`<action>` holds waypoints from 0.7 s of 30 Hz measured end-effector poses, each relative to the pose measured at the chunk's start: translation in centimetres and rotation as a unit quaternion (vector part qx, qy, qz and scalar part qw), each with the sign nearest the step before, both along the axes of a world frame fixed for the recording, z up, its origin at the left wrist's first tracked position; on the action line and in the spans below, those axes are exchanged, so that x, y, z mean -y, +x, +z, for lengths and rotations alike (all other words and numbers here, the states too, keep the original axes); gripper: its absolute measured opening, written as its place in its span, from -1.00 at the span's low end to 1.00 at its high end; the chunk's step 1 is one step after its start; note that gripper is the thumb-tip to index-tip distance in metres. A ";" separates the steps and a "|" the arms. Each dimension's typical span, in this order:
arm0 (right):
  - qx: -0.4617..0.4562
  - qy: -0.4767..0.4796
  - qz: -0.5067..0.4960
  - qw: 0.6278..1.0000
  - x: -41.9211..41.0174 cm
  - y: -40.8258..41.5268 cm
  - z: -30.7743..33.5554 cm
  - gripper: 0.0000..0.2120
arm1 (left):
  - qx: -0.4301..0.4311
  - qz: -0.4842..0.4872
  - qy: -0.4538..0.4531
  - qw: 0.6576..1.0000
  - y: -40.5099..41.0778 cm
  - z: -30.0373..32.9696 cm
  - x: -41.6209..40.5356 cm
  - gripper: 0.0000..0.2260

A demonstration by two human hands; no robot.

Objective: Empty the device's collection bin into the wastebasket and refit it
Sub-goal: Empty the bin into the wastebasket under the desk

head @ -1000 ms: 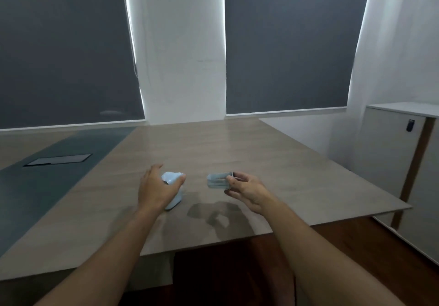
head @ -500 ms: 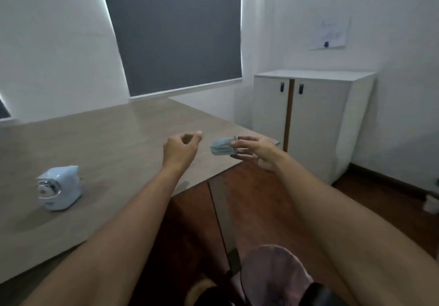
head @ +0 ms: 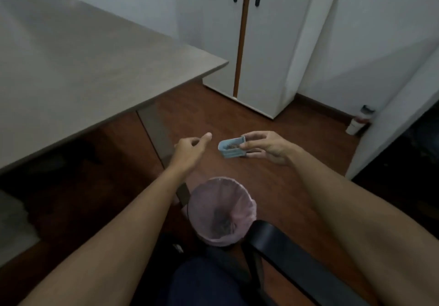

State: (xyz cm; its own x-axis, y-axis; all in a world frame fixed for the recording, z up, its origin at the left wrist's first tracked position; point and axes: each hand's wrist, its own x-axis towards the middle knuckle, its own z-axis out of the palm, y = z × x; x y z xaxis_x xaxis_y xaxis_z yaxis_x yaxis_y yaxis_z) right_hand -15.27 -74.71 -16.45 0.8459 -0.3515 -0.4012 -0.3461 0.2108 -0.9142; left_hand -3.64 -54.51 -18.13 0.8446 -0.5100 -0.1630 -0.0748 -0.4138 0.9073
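My right hand [head: 268, 147] grips a small light-blue collection bin [head: 230, 149] by one end, held level over the brown floor; dark shavings show inside it. The bin hangs beyond and above the wastebasket [head: 202, 222], a round basket lined with a pink bag, with some debris at its bottom. My left hand [head: 191, 150] hovers just left of the bin, fingers loosely curled, holding nothing. The device itself is out of view.
A grey-brown table [head: 83, 68] fills the upper left, its corner near a white two-door cabinet [head: 261, 44]. A black chair arm [head: 289, 253] crosses the lower right beside the wastebasket. A small white bottle [head: 356, 123] stands by the wall at right.
The view has swung right and down from the table to the floor. My right hand carried the bin off the table's edge; the wastebasket is now fully in sight, the device out of frame.
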 end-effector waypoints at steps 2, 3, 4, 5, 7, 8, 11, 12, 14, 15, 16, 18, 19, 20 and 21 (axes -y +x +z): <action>-0.028 0.020 -0.015 0.999 1.0 -0.1 -4.2 -0.67 | -0.011 0.000 0.033 0.999 -0.1 -4.3 0.5 -0.55; -0.042 0.029 -0.018 0.999 1.4 0.0 -6.4 -0.68 | -0.019 0.001 0.050 0.999 0.0 -6.5 0.6 -0.55; -0.057 0.034 -0.016 0.998 1.6 0.2 -8.5 -0.68 | -0.032 0.003 0.066 0.997 0.1 -8.8 0.7 -0.56; -0.071 0.034 -0.011 0.997 1.8 0.2 -10.5 -0.67 | -0.048 0.001 0.082 0.996 0.1 -10.8 0.7 -0.55; -0.106 0.022 0.001 0.994 2.1 0.3 -14.3 -0.65 | -0.081 -0.011 0.111 0.990 0.1 -14.6 0.6 -0.53; -0.125 0.010 0.011 0.992 2.1 0.6 -16.0 -0.63 | -0.087 -0.012 0.125 0.988 0.3 -16.5 0.6 -0.53; -0.168 -0.008 0.034 0.985 2.0 1.4 -20.1 -0.55 | -0.045 -0.008 0.158 0.986 0.4 -20.5 0.7 -0.52; -0.178 -0.011 0.036 0.983 1.9 1.7 -21.3 -0.56 | -0.028 -0.011 0.184 0.982 0.4 -21.7 0.6 -0.48; -0.205 -0.024 0.044 0.977 1.4 2.1 -23.5 -0.59 | -0.036 -0.015 0.226 0.973 0.2 -23.5 0.3 -0.36; -0.221 -0.038 0.055 0.973 1.1 2.1 -24.4 -0.58 | -0.060 -0.015 0.228 0.972 0.1 -24.3 0.0 -0.30; -0.232 -0.054 0.066 0.969 0.8 2.2 -25.3 -0.59 | -0.080 -0.012 0.216 0.973 0.1 -25.1 -0.2 -0.23; -0.247 -0.075 0.083 0.962 0.4 2.4 -27.5 -0.66 | -0.116 -0.012 0.210 0.971 0.1 -26.2 -0.4 -0.10; -0.253 -0.086 0.091 0.960 0.2 2.6 -28.5 -0.69 | -0.130 -0.020 0.214 0.968 0.2 -26.4 -0.4 -0.04; -0.258 -0.103 0.100 0.956 -0.1 2.8 -29.4 -0.70 | -0.144 -0.031 0.217 0.965 0.3 -27.1 -0.5 0.00; -0.266 -0.130 0.110 0.949 -0.4 3.0 -30.0 -0.70 | -0.149 -0.039 0.217 0.964 0.3 -27.5 -0.5 0.04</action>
